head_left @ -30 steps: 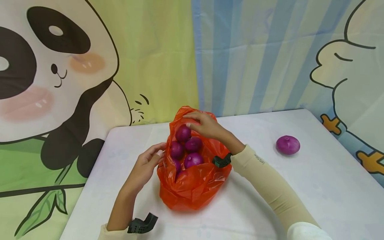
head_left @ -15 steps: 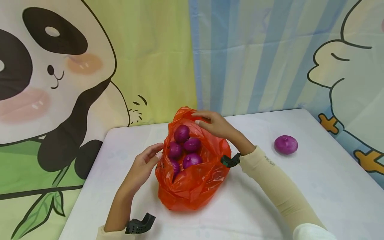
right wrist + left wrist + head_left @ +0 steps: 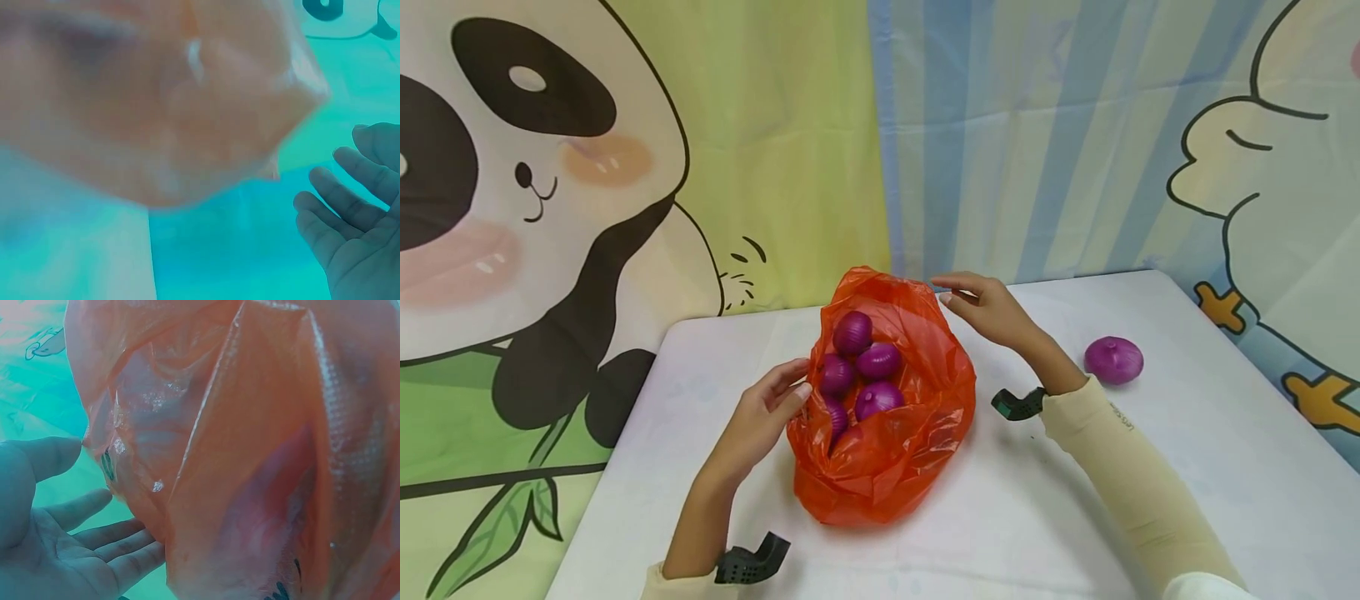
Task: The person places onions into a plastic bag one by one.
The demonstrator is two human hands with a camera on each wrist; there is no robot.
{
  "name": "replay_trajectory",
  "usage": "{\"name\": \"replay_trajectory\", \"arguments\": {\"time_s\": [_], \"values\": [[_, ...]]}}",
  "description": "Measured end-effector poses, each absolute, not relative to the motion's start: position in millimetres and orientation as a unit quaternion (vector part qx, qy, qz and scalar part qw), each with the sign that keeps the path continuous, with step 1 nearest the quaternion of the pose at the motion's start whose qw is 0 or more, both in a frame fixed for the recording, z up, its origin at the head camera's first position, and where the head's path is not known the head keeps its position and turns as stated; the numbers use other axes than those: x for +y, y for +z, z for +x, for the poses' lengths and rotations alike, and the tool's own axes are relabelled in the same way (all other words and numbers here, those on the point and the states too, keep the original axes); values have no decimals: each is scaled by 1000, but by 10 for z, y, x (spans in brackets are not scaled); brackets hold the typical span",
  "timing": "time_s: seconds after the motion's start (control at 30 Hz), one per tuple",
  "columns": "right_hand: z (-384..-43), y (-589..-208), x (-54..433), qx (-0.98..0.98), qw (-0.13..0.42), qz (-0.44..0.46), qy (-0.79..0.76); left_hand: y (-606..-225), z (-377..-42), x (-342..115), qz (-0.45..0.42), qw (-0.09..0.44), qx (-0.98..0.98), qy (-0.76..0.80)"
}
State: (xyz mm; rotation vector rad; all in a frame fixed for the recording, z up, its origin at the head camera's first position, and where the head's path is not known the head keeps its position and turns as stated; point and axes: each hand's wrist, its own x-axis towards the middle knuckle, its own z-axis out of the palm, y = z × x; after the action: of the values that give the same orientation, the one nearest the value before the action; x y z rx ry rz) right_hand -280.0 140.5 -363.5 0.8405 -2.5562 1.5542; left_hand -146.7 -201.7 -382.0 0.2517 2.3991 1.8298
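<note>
A red plastic bag stands on the white table with its mouth spread wide. Several purple onions show inside it. At the bag's left rim, my left hand touches the plastic with its fingertips; in the left wrist view its thumb and fingers are spread apart along the film. My right hand hovers beyond the bag's right rim, holding nothing. Its fingers are loosely extended in the right wrist view, apart from the bag. One more onion lies on the table to the right.
The white table runs back to a printed cloth backdrop with a panda and a bird figure. Each wrist carries a black camera mount, such as the left camera mount.
My right hand has moved from over the onions in the bag out to the right, off the rim. The left hand stays at the left rim.
</note>
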Motion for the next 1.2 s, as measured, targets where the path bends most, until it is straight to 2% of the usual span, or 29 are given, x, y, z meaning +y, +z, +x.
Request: {"name": "replay_trajectory", "arguments": {"time_s": [0.87,1.2], "values": [[-2388,-3693,2542,-883,75,146,440,-3826,-1453,-1959,75,56,802,589],[-2241,-3788,3013,-908,81,53,407,-3815,-1438,-1962,76,58,799,593]]}}
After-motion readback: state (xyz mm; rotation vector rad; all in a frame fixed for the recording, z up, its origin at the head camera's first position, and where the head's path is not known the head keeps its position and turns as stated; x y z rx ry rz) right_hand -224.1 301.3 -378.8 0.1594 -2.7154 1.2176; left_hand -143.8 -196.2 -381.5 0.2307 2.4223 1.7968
